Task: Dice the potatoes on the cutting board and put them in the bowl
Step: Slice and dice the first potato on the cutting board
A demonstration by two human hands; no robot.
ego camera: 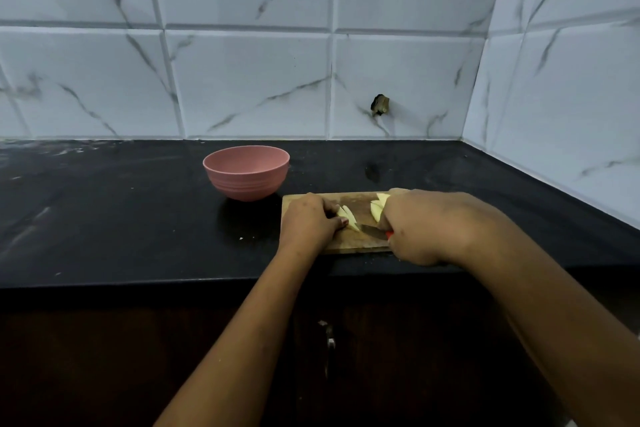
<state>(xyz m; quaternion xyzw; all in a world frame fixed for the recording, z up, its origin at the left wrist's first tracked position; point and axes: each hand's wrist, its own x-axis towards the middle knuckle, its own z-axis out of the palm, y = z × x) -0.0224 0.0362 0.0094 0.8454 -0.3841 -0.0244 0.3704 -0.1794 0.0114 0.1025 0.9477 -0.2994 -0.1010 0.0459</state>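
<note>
A wooden cutting board (360, 248) lies on the black counter near its front edge. My left hand (308, 218) holds pale potato slices (349, 217) down on the board with curled fingers. My right hand (415, 225) grips a red-handled knife (373, 231), its blade lying against the slices my left hand holds. More potato slices (378, 204) lie at the board's far side, partly hidden by my right hand. A pink bowl (246, 172) stands left of and behind the board; nothing shows inside it.
The black counter (121, 218) runs left of the board. White marble-patterned tiles form the back wall and the right wall, meeting in a corner at the right. Dark cabinet doors with a metal handle (329, 340) lie below the counter edge.
</note>
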